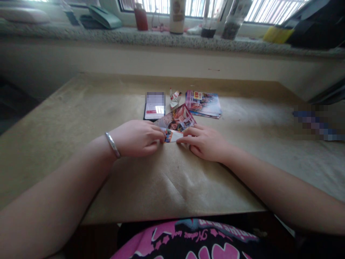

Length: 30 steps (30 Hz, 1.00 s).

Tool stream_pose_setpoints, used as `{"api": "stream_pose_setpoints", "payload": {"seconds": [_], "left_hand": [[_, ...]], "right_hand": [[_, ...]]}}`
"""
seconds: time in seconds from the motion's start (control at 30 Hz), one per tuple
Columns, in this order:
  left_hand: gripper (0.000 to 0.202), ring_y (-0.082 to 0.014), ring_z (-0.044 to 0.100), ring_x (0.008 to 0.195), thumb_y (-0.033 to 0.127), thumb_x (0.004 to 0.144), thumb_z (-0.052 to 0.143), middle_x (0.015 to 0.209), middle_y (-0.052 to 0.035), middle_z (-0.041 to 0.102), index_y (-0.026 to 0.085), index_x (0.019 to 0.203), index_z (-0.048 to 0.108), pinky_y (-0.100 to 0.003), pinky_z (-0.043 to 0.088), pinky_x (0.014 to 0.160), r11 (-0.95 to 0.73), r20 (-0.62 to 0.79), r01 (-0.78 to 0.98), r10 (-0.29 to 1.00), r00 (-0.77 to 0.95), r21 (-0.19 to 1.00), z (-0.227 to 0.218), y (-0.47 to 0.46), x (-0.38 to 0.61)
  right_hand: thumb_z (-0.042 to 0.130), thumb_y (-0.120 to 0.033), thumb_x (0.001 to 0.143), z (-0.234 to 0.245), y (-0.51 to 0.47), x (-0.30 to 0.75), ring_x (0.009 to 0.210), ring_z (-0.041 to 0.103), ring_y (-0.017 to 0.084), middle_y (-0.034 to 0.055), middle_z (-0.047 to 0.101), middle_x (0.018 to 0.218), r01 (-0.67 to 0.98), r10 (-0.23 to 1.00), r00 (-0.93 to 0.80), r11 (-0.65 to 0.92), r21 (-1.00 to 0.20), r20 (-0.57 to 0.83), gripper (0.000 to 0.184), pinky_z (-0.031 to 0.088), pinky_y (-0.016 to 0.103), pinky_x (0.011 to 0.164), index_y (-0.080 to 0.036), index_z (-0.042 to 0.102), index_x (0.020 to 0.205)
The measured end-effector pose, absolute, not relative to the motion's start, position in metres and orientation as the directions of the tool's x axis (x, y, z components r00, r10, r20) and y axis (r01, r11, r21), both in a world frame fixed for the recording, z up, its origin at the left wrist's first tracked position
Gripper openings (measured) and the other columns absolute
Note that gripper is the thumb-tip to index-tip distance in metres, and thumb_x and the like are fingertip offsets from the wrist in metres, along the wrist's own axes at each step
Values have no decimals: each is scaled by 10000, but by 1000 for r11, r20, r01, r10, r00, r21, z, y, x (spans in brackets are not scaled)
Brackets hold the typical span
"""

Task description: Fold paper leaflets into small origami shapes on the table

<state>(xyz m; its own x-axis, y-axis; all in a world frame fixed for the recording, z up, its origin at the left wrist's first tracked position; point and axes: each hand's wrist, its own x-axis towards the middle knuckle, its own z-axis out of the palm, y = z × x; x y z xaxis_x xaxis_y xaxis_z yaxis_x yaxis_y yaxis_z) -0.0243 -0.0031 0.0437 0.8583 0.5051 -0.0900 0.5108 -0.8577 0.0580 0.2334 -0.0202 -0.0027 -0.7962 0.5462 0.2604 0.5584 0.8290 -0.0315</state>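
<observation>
A colourful printed paper sheet (176, 124) lies on the brown table (81, 118), partly folded with a white flap at its near edge. My left hand (137, 138), with a silver bangle on the wrist, pinches the sheet's left near corner, fingers curled. My right hand (206, 142) presses the fold from the right, fingers closed down on the paper. Both hands touch the same sheet.
A phone (154, 107) lies just behind the sheet. A small folded paper figure (174, 99) and a stack of colourful sheets (204, 104) sit beyond it. The window sill (161, 37) at the back carries bottles, jars and a teal case.
</observation>
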Motion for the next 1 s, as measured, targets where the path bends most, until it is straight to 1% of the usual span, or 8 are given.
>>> {"api": "stream_pose_setpoints", "payload": {"seconds": [0.1,0.2,0.37,0.53,0.67,0.8,1.0], "left_hand": [[414,-213,594,1030,229,812,478,1117,-55,655,270,1195,629,-336,469,918,-878,-65,478,477,876,-1,39,-5,-21],[413,-221,579,1021,255,861,445,1091,-73,636,287,1241,603,-351,478,901,-883,-42,468,469,882,-42,34,-6,-18],[394,-211,558,1070,229,879,441,1156,-59,614,313,1225,610,-349,471,933,-872,-15,488,489,872,-37,30,-7,-18],[410,-207,557,1076,181,854,455,1175,-40,621,315,1199,630,-351,466,952,-869,-19,495,495,868,-8,31,-5,-20],[395,-199,575,1064,153,844,464,1193,-27,628,305,1148,666,-342,475,949,-865,-24,500,500,866,33,32,-2,-22],[381,-185,588,1069,138,855,459,1203,-13,635,304,1115,683,-336,473,964,-863,-31,500,500,866,72,32,0,-24],[352,-163,607,1060,146,850,463,1206,7,646,297,1043,716,-295,480,951,-855,-39,509,508,861,100,34,3,-27]], "right_hand": [[479,-166,840,-2,-20,229,916,515,214,73,638,1035,566,552,-795,824,-22,251,367,417,346,797,-250,656,1151],[491,-153,829,-1,-19,230,925,515,214,74,636,1043,569,555,-797,822,-11,239,371,411,334,774,-262,660,1141],[479,-132,817,2,-18,236,954,544,212,62,648,1101,580,567,-793,814,-5,224,381,419,311,747,-266,671,1119],[472,-112,812,5,-16,244,956,586,189,43,674,1096,597,592,-776,801,-46,220,369,438,286,738,-269,703,1053],[482,-85,783,7,-14,251,952,609,179,30,680,1112,597,597,-771,799,-76,223,401,456,282,756,-281,714,1044],[481,-58,757,6,-12,258,961,621,182,25,694,1077,603,606,-763,792,-91,224,413,471,292,789,-277,729,1003],[467,-33,729,6,-10,267,958,636,171,24,701,1054,609,622,-749,782,-130,228,427,482,299,832,-266,742,956]]}}
